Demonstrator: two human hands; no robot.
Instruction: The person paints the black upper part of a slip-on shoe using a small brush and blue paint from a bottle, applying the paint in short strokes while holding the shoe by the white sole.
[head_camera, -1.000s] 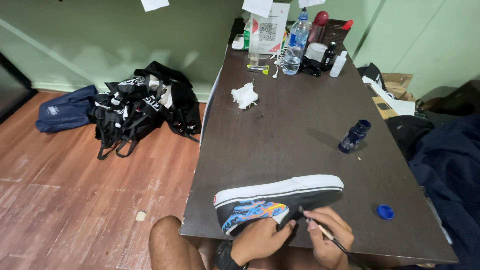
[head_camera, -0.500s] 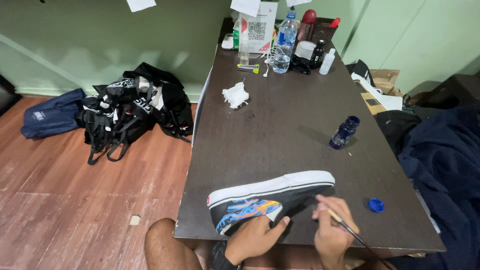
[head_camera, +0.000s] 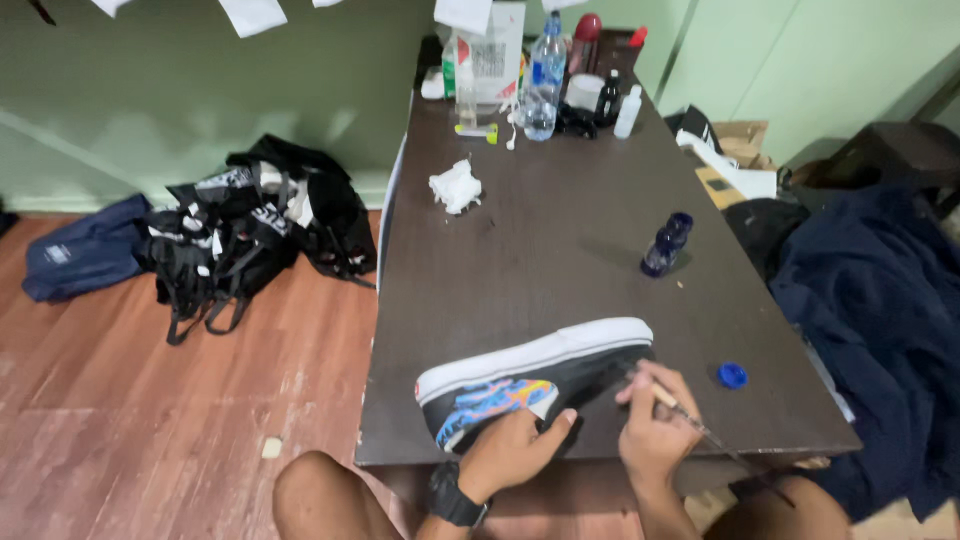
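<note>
Your left fingers (head_camera: 540, 432) clamp the shoe (head_camera: 535, 380) on the tabletop (head_camera: 560, 250); your right fingers (head_camera: 650, 400) pinch a thin brush (head_camera: 690, 418), its tip against the shoe's side just beyond them.

The left hand (head_camera: 515, 450) covered part of the shoe (head_camera: 535, 380) near its opening. The thin brush (head_camera: 690, 418) was blurred, its tip unreadable. The far clutter of bottles (head_camera: 560, 75) stayed too small to identify.

Left hand (head_camera: 512, 450) clasped, right hand (head_camera: 655, 432) fingers pinched.
</note>
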